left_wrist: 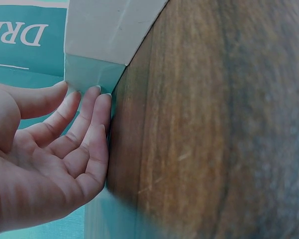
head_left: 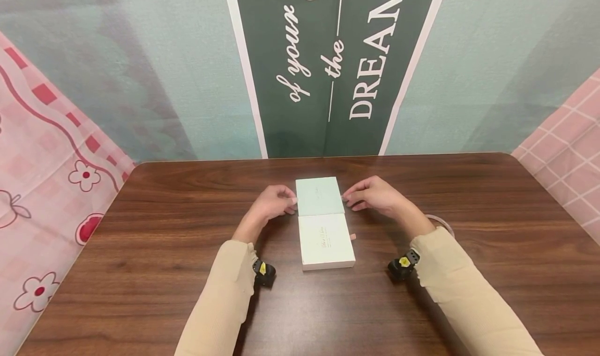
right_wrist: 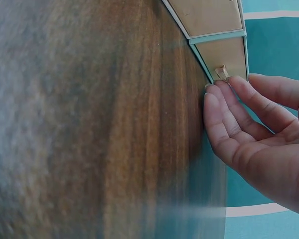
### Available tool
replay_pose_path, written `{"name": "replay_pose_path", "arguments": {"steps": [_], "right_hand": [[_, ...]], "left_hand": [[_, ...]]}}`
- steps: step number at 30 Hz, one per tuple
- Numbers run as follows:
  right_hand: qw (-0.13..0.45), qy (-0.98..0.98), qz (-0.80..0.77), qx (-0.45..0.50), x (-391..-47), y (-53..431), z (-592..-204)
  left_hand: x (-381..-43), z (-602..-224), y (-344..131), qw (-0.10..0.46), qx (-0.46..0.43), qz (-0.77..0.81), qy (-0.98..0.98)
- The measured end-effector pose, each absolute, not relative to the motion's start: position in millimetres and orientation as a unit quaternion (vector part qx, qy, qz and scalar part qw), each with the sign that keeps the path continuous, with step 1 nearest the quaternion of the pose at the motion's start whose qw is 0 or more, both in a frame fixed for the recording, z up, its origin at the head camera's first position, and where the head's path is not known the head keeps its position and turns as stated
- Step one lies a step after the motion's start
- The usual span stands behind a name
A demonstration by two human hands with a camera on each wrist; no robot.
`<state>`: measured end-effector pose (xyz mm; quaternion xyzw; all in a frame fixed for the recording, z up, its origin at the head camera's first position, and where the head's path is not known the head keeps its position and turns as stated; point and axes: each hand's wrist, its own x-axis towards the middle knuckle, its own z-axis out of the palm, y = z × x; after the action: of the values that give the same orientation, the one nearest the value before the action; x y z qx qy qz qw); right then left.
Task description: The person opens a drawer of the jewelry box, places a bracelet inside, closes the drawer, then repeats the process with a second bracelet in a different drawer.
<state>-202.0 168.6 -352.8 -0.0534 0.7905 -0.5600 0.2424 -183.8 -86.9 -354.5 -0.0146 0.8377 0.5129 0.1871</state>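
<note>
Two flat square boxes lie end to end on the table, a pale mint box (head_left: 320,196) farther away and a white box (head_left: 326,241) nearer, both with small lettering on top. At the mint box's left side is my left hand (head_left: 277,201), fingers gently bent; in the left wrist view its fingertips (left_wrist: 96,89) rest at the box's side. My right hand (head_left: 372,195) is at the opposite side. In the right wrist view, its fingertips are right at a small ribbon tab (right_wrist: 222,73) on the mint box's gold-coloured side.
A ribbon tab (head_left: 353,236) sticks out from the white box's right side. The brown wooden table (head_left: 187,231) ends at a printed cloth backdrop (head_left: 323,85). Patterned pink cloths hang at left and right. A pale cable loop (head_left: 441,221) lies by the right sleeve.
</note>
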Motion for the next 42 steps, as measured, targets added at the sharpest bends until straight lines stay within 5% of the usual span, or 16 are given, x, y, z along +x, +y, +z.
{"name": "replay_pose_path", "arguments": {"steps": [42], "right_hand": [[0.213,0.804,-0.555,-0.026,-198.5,168.9,-355.8]], "left_hand": [[-183.0,-356.5,-88.0,0.189,-0.01,0.509,0.84]]}}
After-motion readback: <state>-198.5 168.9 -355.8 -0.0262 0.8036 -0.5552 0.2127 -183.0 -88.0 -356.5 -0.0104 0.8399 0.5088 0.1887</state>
